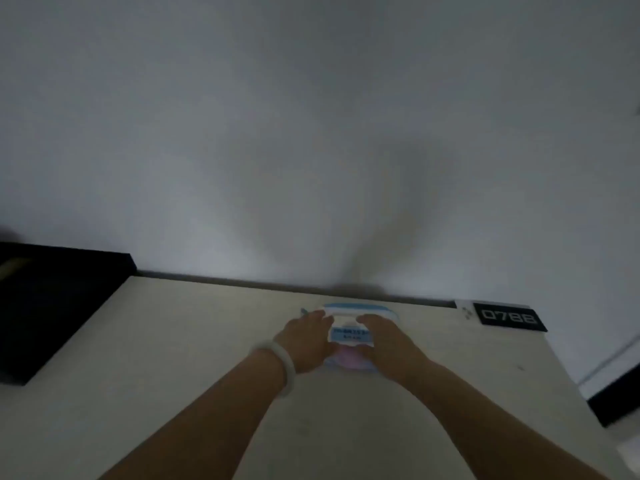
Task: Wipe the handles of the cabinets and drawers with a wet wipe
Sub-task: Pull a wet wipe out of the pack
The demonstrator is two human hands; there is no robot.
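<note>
Wet-wipe pack, flat on the pale table near the wall: left hand and right hand grip its sides, fingers curled; best to steady with one and peel the flap gently for a single wipe.

Left hand, right hand outstretched

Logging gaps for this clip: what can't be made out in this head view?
- Wipe pack: label blurred; both hands cover its sides.
- Whether a wipe is out: hidden by hands.
- Cabinet handles: none in view.
- Black box: cut by left edge, too dark.
</note>
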